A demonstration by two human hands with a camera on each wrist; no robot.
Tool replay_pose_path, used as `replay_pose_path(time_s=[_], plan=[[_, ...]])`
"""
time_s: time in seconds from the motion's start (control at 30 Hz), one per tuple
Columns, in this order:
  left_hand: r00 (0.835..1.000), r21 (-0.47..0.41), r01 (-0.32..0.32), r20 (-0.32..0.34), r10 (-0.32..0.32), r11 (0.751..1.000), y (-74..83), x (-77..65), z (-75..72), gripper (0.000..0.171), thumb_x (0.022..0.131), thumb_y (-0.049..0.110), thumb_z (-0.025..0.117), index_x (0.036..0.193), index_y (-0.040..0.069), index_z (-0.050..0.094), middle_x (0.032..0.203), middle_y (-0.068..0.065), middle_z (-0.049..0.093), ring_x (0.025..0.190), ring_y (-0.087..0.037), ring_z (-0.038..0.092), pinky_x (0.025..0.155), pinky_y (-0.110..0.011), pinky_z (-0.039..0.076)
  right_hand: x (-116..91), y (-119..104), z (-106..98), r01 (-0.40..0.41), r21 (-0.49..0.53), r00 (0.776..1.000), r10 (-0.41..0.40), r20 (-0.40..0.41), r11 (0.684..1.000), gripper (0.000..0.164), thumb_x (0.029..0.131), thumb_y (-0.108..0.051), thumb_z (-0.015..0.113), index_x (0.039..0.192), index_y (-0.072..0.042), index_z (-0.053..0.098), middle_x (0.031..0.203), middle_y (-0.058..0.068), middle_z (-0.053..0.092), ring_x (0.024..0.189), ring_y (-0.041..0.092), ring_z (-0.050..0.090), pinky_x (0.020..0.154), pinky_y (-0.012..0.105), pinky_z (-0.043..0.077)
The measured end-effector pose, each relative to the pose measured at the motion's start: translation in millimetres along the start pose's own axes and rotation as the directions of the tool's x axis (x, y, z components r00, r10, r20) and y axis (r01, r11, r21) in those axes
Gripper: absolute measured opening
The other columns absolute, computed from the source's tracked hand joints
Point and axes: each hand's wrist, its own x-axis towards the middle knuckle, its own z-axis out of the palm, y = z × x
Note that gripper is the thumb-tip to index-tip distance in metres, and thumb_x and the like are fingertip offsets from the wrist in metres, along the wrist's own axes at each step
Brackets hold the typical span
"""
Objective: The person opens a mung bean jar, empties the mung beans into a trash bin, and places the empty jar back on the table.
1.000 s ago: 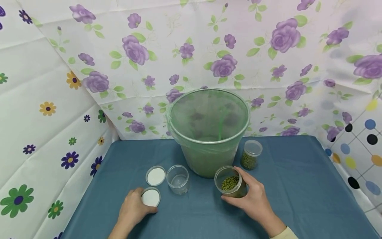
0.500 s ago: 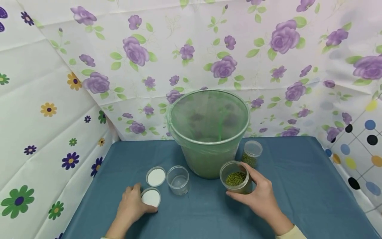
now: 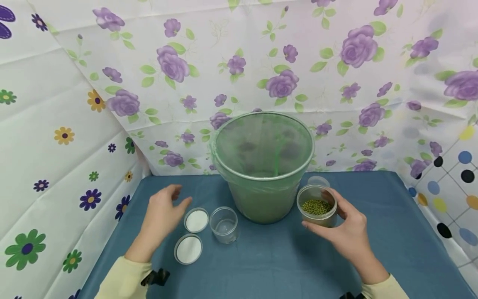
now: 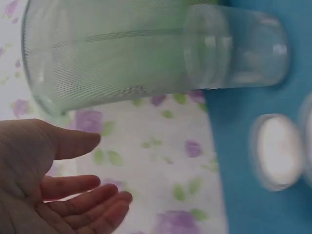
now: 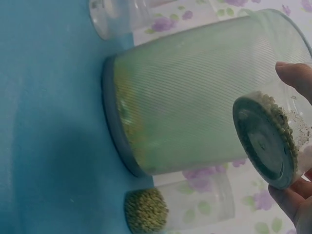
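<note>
A clear plastic jar (image 3: pixel 318 220) with green mung beans (image 3: pixel 316 207) in its bottom is in my right hand (image 3: pixel 351 230), thumb on one side and fingers round the other. The right wrist view shows the jar's round base lifted off the tabletop and tilted. My left hand (image 3: pixel 162 211) hovers over the left of the table, thumb and fingers apart with nothing between them. Two round lids with white inner faces lie close to it: a far lid (image 3: pixel 196 220) and a near lid (image 3: pixel 188 249). Beside them stands an empty clear jar (image 3: pixel 225 236).
A mesh bin (image 3: pixel 261 203) lined with a green bag stands at the back middle. Right of it, a second jar of beans (image 5: pixel 195 204) is mostly hidden behind the held jar in the head view. Flowered cloth (image 3: pixel 209 62) hangs behind the blue-covered table (image 3: pixel 261 270).
My left hand has let go of the near lid and risen up and back from it. My right hand has carried the jar of mung beans rightward and slightly back, in front of the second jar.
</note>
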Motion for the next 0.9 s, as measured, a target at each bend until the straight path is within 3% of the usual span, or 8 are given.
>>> replay_pose_path(time_s=[0.2, 0.33, 0.43, 0.53, 0.63, 0.73, 0.9], plan=[[0.989, -0.070, -0.106, -0.106, 0.098, 0.992, 31.5, 30.1, -22.2, 0.038, 0.090, 0.034, 0.061, 0.118, 0.009, 0.064, 0.102, -0.010, 0.069, 0.087, -0.022, 0.068, 0.071, -0.039, 0.057, 12, -6, -10, 0.016, 0.019, 0.999, -0.016, -0.031, 1.000, 0.095, 0.052, -0.029, 0.092, 0.136, -0.031, 0.048, 0.126, -0.002, 0.061, 0.111, 0.006, 0.058, 0.083, 0.001, 0.040], [0.985, -0.136, -0.144, -0.115, 0.129, 0.980, 47.5, 51.6, -31.0, 0.038, 0.092, 0.038, 0.056, 0.118, 0.012, 0.065, 0.097, -0.005, 0.071, 0.082, -0.017, 0.068, 0.066, -0.035, 0.056, 19, -20, -19, 0.006, 0.029, 0.999, -0.005, -0.050, 1.000, 0.093, 0.053, -0.020, 0.092, 0.135, -0.029, 0.050, 0.125, 0.000, 0.062, 0.109, 0.004, 0.058, 0.082, 0.001, 0.041], [0.996, -0.280, -0.092, -0.038, 0.084, 0.956, 55.3, 68.1, -33.7, 0.038, 0.092, 0.040, 0.055, 0.117, 0.013, 0.067, 0.098, -0.005, 0.072, 0.081, -0.016, 0.069, 0.066, -0.033, 0.057, 23, -34, -26, 0.009, 0.034, 0.998, -0.007, -0.062, 0.999, 0.090, 0.054, -0.013, 0.091, 0.134, -0.024, 0.052, 0.124, 0.004, 0.062, 0.108, 0.002, 0.058, 0.082, 0.000, 0.040], [0.998, -0.420, 0.007, 0.057, 0.018, 0.908, 64.0, 83.3, -34.0, 0.038, 0.091, 0.041, 0.056, 0.114, 0.013, 0.067, 0.100, -0.007, 0.071, 0.080, -0.017, 0.070, 0.069, -0.031, 0.058, 26, -43, -32, 0.018, 0.027, 0.997, -0.015, -0.078, 0.999, 0.088, 0.055, -0.010, 0.090, 0.134, -0.020, 0.052, 0.125, 0.007, 0.062, 0.108, -0.002, 0.057, 0.081, 0.000, 0.040], [0.994, -0.487, 0.074, 0.111, -0.023, 0.870, 73.9, 95.6, -33.5, 0.036, 0.090, 0.039, 0.059, 0.110, 0.010, 0.068, 0.100, -0.010, 0.070, 0.078, -0.019, 0.071, 0.069, -0.032, 0.058, 30, -43, -36, 0.026, 0.014, 0.995, -0.025, -0.092, 1.000, 0.088, 0.055, -0.008, 0.090, 0.134, -0.019, 0.052, 0.125, 0.008, 0.062, 0.108, -0.003, 0.057, 0.082, 0.000, 0.040], [0.990, -0.490, 0.100, 0.136, -0.037, 0.866, 83.3, 104.7, -32.7, 0.032, 0.090, 0.035, 0.060, 0.105, 0.008, 0.070, 0.097, -0.012, 0.070, 0.075, -0.021, 0.071, 0.067, -0.032, 0.058, 36, -36, -38, 0.039, 0.003, 0.994, -0.038, -0.101, 0.999, 0.089, 0.054, -0.010, 0.090, 0.134, -0.022, 0.052, 0.124, 0.005, 0.063, 0.108, 0.000, 0.059, 0.081, 0.000, 0.040], [0.982, -0.439, 0.119, 0.183, -0.041, 0.890, 92.6, 113.4, -32.5, 0.028, 0.090, 0.027, 0.060, 0.100, 0.004, 0.072, 0.094, -0.012, 0.071, 0.065, -0.019, 0.070, 0.062, -0.032, 0.058, 48, -14, -43, 0.062, -0.017, 0.992, -0.064, -0.105, 0.998, 0.093, 0.052, -0.015, 0.092, 0.134, -0.030, 0.051, 0.124, -0.001, 0.063, 0.110, 0.001, 0.058, 0.082, 0.000, 0.040]])
